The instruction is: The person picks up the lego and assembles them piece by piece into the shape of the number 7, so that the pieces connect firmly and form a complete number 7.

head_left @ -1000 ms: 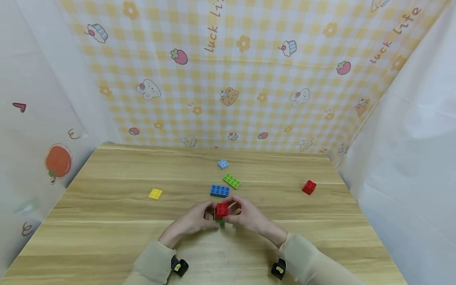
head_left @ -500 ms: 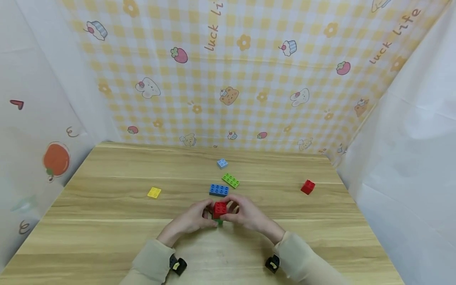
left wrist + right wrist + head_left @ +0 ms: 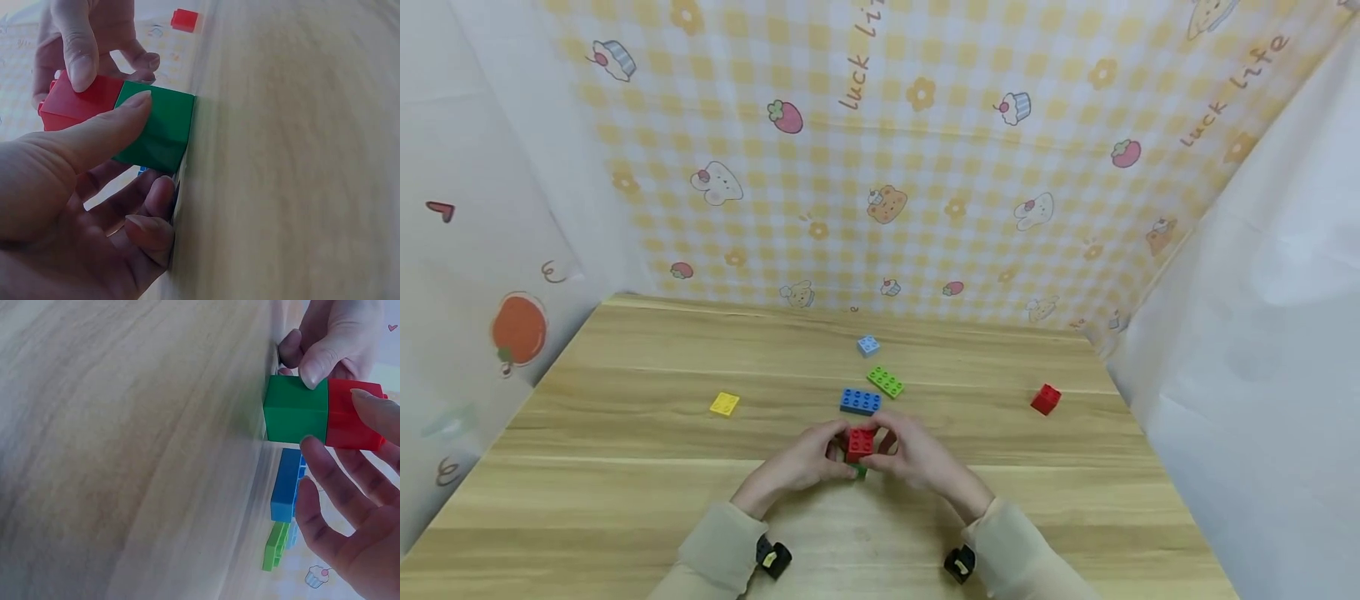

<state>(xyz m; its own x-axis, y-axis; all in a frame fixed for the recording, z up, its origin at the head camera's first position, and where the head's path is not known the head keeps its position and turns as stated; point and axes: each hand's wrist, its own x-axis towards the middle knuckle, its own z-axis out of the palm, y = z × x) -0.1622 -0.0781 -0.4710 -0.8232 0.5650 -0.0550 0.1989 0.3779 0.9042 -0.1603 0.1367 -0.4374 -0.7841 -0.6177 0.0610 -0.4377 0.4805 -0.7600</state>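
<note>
Nearest, beige sleeves (image 3: pixel 718 554) were cut off by the head view's lower edge. The left hand (image 3: pixel 801 459) pinched a green block (image 3: pixel 296 411) standing on the wooden table (image 3: pixel 865 542); the right hand (image 3: pixel 922 454) pinched a red block (image 3: pixel 861 446) directly on top, which hid most of the green from above. Just beyond lay a blue brick (image 3: pixel 860 402), with a yellow piece (image 3: pixel 725 404) well to the left and a second red block (image 3: pixel 1046 399) well to the right. Farther lay lime (image 3: pixel 886 382) and pale-blue bricks (image 3: pixel 868 346), before a checked cloth (image 3: pixel 835 167) cropped at the top.
</note>
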